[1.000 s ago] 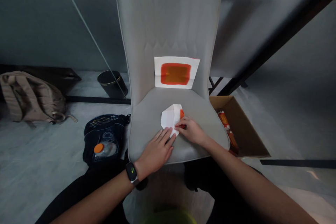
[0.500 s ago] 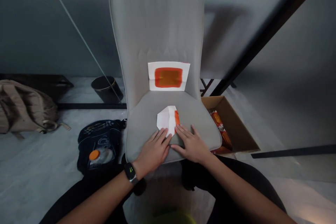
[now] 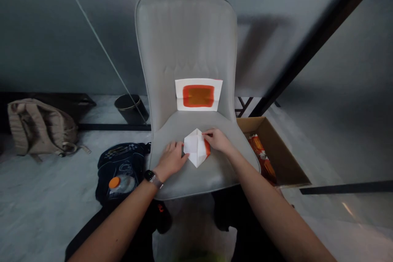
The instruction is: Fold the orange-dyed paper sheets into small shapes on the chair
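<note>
A folded sheet of paper (image 3: 193, 147), white with an orange-red patch along its right side, lies on the grey chair seat (image 3: 215, 176). It has a pointed top and bottom and a crease down the middle. My right hand (image 3: 217, 140) is closed, thumb and fingertips pinching the upper right edge of the folded paper. My left hand (image 3: 172, 157) rests on the seat at the paper's left edge, fingers apart, thumb touching the lower left side. Behind it, a white sheet with a painted orange and brown rectangle (image 3: 198, 96) leans upright against the chair back.
Right of the chair stands an open cardboard box (image 3: 279, 151) with red and orange packets (image 3: 262, 157). On the left floor are a dark blue bag (image 3: 123, 157), a clear bottle with an orange cap (image 3: 115, 182), a black bin (image 3: 132, 108) and a beige backpack (image 3: 43, 129).
My right hand has moved up from the lower right of the paper and now pinches its upper right edge. My left hand has slid left off the paper's bottom to its left side.
</note>
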`<state>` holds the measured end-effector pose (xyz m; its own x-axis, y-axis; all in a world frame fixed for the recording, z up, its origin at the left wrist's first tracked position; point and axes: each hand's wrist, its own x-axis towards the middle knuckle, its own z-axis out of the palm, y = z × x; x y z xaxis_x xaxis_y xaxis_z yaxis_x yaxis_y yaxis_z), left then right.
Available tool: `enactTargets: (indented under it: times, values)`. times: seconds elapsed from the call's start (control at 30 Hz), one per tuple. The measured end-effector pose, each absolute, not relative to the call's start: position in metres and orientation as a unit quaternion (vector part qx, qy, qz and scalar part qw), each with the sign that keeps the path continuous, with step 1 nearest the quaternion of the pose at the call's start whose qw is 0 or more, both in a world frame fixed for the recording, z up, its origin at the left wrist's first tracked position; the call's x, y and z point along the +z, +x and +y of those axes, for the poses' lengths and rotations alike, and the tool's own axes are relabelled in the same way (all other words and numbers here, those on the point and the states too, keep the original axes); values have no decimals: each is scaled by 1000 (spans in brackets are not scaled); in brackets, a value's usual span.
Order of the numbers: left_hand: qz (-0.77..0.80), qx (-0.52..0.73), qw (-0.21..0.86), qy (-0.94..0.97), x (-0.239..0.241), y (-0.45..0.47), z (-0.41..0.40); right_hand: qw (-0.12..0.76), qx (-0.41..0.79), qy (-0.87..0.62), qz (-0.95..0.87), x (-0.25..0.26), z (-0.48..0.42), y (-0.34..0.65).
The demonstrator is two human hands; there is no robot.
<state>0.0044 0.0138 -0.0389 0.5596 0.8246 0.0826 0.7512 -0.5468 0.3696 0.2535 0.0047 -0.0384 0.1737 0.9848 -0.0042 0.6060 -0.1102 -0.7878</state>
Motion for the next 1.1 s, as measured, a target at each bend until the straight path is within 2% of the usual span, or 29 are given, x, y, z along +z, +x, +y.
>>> enactTargets:
  times: [0.2, 0.47, 0.7, 0.83, 1.0, 1.1]
  values:
    - [431, 146, 208, 866, -41, 5, 28, 332, 329, -696, -544, -40, 18, 240]
    - [366, 201, 327, 848, -43, -3, 39, 347, 493, -668, -437, -37, 18, 240]
    - [455, 258, 502, 689, -39, -23, 52, 404, 583, -610, -353, -17, -14, 281]
    - [426, 242, 602, 630, -32, -27, 58, 436, 650, -547, -296, -15, -28, 290]
    - [330, 262, 722, 548, -30, -12, 67, 422, 666, -528, -316, -19, -32, 281]
    - [334, 333, 730, 494, -31, -2, 73, 395, 657, -539, -349, -21, -33, 277]
